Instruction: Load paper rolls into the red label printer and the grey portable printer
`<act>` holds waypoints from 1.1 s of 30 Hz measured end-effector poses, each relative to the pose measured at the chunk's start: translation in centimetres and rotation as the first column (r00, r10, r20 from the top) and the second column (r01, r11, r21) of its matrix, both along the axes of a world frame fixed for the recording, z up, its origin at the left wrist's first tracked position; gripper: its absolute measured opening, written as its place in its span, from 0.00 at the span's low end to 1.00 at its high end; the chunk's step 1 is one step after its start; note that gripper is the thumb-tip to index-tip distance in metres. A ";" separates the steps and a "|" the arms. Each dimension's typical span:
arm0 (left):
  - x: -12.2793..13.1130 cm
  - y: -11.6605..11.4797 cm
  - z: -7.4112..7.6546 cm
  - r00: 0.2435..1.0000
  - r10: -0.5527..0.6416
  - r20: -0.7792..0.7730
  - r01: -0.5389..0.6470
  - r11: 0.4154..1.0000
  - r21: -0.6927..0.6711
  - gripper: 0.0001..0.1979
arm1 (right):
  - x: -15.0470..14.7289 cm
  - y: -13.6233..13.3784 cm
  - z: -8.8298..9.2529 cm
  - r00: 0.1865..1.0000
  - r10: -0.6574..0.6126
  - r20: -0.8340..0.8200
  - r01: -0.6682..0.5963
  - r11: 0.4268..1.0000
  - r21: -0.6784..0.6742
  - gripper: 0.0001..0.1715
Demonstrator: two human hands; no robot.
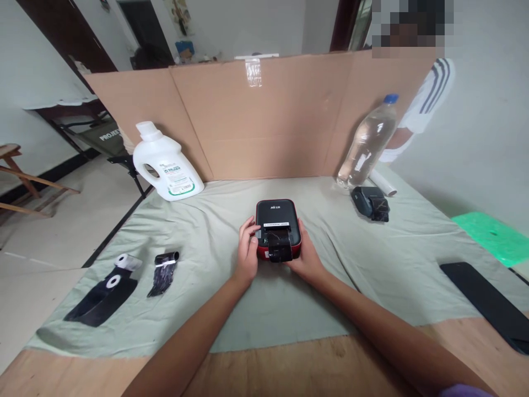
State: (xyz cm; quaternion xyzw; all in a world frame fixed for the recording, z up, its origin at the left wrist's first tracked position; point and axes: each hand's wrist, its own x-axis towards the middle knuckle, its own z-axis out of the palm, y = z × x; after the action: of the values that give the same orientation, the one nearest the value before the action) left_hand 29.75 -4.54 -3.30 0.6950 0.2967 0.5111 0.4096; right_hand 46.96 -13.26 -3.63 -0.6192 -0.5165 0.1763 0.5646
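A small black and red label printer (pixel 278 216) is between my two hands, in the middle of the cloth. A strip of dark, glossy paper curls out of its front slot. My left hand (pixel 247 251) grips its left side, with the fingers bent near the front edge. Around the right side and partly beneath it, my right hand (pixel 308 255) is wrapped; its fingertips are mostly hidden. A second dark printer (pixel 370 204), also with glossy strip hanging out, sits farther back on the right. To the left lie a dark roll (pixel 164 271) and white-cored paper rolls on black strips (pixel 105 295).
A white detergent bottle (pixel 167 162) and a clear bottle with a blue cap (pixel 367 143) stand before a cardboard screen (pixel 264 121). A black phone (pixel 487 300) lies at the right table edge. Behind the screen, a person in a white sleeve (pixel 430 94) is present.
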 end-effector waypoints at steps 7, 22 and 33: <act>-0.5 0.7 -0.8 0.996 0.075 -0.042 -0.069 0.989 0.134 0.16 | 0.2 -0.4 -0.7 0.991 0.081 0.104 -0.083 0.996 0.017 0.67; -1.1 2.4 0.4 0.995 -0.043 -0.086 0.064 0.963 0.262 0.10 | 0.1 -0.7 -0.4 0.971 -0.011 0.240 -0.003 0.998 0.058 0.49; -0.4 2.7 2.2 0.985 -0.096 -0.144 0.117 0.983 0.143 0.21 | 0.1 -1.3 2.2 0.898 -0.035 0.438 0.077 0.994 -0.078 0.41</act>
State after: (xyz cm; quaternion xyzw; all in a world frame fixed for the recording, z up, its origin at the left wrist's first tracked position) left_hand 29.33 -1.87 -1.15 0.7722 0.2466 0.4608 0.3613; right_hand 47.05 -14.51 -1.40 -0.6833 -0.6028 0.0407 0.4100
